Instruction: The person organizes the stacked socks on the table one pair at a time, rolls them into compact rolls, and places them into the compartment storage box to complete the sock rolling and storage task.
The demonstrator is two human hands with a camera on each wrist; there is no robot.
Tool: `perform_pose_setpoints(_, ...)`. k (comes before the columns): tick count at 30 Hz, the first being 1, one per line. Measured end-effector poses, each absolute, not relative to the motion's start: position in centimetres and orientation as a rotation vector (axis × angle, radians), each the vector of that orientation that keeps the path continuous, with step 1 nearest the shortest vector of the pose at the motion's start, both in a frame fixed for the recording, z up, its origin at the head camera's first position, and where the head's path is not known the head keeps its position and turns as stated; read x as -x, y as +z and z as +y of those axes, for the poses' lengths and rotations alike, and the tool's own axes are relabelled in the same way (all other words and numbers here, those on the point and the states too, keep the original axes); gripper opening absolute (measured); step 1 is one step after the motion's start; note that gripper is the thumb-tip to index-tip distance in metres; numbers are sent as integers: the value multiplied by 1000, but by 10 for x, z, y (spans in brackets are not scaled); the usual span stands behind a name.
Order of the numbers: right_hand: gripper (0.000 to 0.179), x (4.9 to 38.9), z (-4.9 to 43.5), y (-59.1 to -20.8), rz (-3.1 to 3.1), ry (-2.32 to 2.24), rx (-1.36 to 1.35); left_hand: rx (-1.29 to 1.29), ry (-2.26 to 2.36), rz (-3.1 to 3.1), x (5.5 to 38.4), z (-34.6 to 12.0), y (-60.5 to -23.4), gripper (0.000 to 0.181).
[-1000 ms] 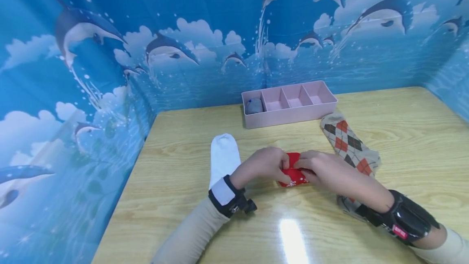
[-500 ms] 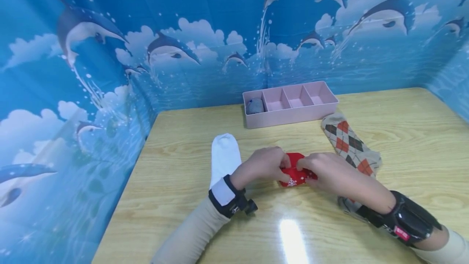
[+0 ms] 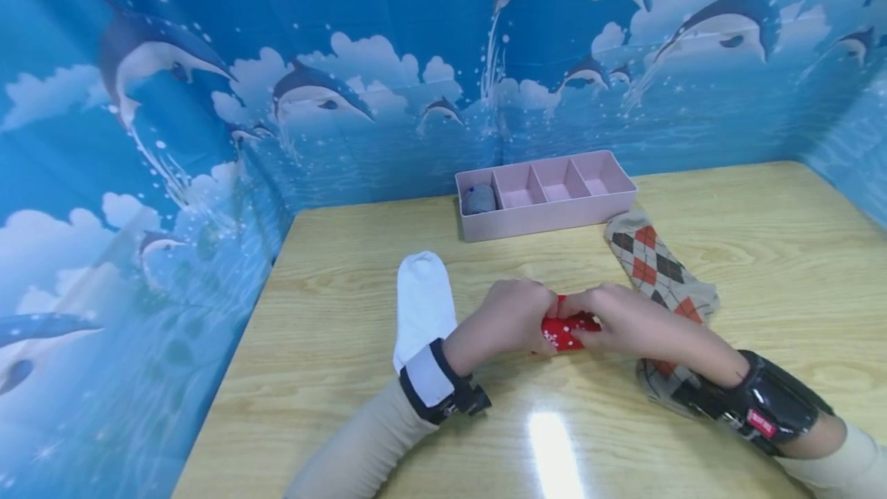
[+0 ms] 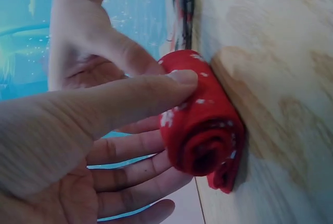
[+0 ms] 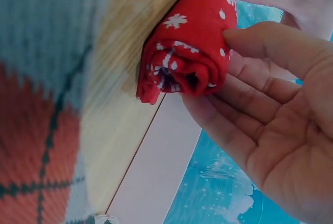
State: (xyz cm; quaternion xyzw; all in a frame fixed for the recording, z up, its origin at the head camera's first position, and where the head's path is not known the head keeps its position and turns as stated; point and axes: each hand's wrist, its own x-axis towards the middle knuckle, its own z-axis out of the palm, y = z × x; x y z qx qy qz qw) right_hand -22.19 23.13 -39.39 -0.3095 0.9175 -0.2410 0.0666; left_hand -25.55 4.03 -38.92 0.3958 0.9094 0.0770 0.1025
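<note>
A red sock (image 3: 564,334) with white snowflakes lies on the table, rolled into a thick bundle; both wrist views show the spiral at its ends. My left hand (image 3: 511,316) holds one end, its thumb (image 4: 179,81) on top of the roll and its fingers behind. At the other end my right hand (image 3: 617,318) pinches the roll (image 5: 200,31) between thumb and fingers. A short flap of sock sticks out under the roll against the wood. In the head view the hands cover much of the bundle.
A white sock (image 3: 424,299) lies flat to the left. An argyle sock (image 3: 651,262) stretches out on the right, partly under the right forearm. Behind stands a pink divided box (image 3: 550,218), with a grey-blue bundle (image 3: 479,199) in its leftmost compartment.
The left hand has shifted slightly right, bringing the two hands closer together over the red sock. Less of the sock shows beyond the fingers. The other socks and the box stay put.
</note>
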Motion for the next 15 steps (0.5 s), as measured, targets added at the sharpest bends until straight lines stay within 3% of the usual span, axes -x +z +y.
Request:
perform_pose_setpoints(6,14,222,230,-394,2821,-737,947,-1161,254,2707,255,41,-392,21)
perform_pose_setpoints(15,18,219,228,-393,2927,-682,906,-1154,265,2702,255,41,-391,21)
